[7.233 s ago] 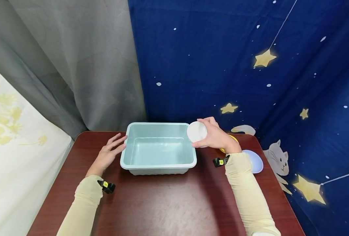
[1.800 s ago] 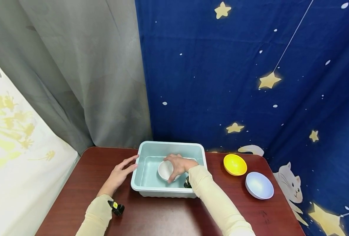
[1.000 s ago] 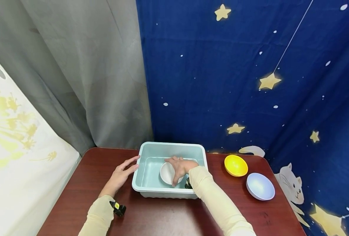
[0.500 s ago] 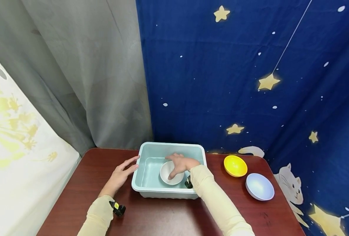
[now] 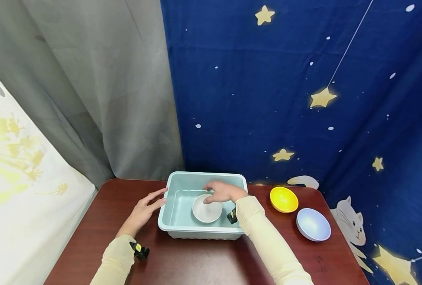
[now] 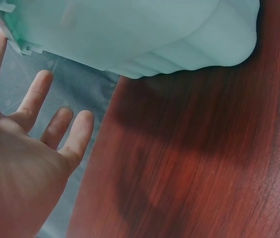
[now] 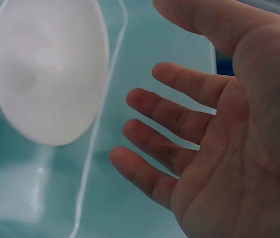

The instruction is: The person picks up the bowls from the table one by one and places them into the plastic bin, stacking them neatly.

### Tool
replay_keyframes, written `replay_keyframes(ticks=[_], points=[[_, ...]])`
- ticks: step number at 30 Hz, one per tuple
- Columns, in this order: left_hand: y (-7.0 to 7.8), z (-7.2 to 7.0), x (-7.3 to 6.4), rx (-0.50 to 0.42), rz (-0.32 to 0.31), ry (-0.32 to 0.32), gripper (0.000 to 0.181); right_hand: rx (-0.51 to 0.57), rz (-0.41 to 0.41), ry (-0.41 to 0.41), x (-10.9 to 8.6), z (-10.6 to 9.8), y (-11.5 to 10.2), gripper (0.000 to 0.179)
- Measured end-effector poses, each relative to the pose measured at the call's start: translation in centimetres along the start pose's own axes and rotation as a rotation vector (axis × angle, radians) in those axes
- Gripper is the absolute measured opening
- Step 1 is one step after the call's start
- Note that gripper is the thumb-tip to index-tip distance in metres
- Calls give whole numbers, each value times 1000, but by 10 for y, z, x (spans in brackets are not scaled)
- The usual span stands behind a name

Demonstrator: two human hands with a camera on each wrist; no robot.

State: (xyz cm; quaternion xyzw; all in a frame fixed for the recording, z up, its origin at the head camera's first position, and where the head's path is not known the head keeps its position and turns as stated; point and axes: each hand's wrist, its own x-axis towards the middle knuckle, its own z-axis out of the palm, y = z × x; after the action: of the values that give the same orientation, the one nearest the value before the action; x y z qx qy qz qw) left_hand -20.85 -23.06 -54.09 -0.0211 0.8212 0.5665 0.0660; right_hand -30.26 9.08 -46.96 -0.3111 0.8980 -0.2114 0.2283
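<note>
As only right wrist view shows, bowl (image 7: pixel 48 74) sits beyond fingertips (image 7: pixel 140 100).

Pale cream long sleeves (image 5: pixel 268 241), softly wrinkled, cover both forearms; at each sleeve's cuff sits a boxy black wrist camera (image 5: pixel 143 253), the left one bearing a yellow patch (image 5: pixel 138 247).

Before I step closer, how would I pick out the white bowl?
On the brown table stands a pale blue tub. The white bowl sits inside it, by the right hand. Unlike the yellow bowl and lilac bowl outside, it is white.
</note>
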Motion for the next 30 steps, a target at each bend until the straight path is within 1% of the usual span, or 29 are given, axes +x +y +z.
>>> replay_keyframes(ticks=[6, 9, 13, 17, 19, 23, 27, 30], points=[[2, -2, -2, -18, -12, -4, 57, 66, -73, 15, -13, -17, -4, 65], [2, -2, -2, -10, -17, -5, 57, 105, -88, 37, -22, -24, -4, 69], [2, -1, -2, 4, -23, -3, 58, 144, -73, 92, -37, -33, 0, 74], [2, 2, -3, -7, -29, -1, 59, 173, -62, 169, -53, -38, 6, 74], [3, 3, -4, -12, -25, -5, 59, 204, -56, 207, -62, -41, 10, 73], [3, 4, -4, -27, -25, -5, 59, 256, -26, 263, -76, -43, 17, 72], [2, 2, -4, -23, -30, -6, 59, 241, -12, 316, -89, -45, 22, 71], [2, 0, -2, 21, -24, -9, 59, 222, -3, 362, -98, -47, 27, 71]])
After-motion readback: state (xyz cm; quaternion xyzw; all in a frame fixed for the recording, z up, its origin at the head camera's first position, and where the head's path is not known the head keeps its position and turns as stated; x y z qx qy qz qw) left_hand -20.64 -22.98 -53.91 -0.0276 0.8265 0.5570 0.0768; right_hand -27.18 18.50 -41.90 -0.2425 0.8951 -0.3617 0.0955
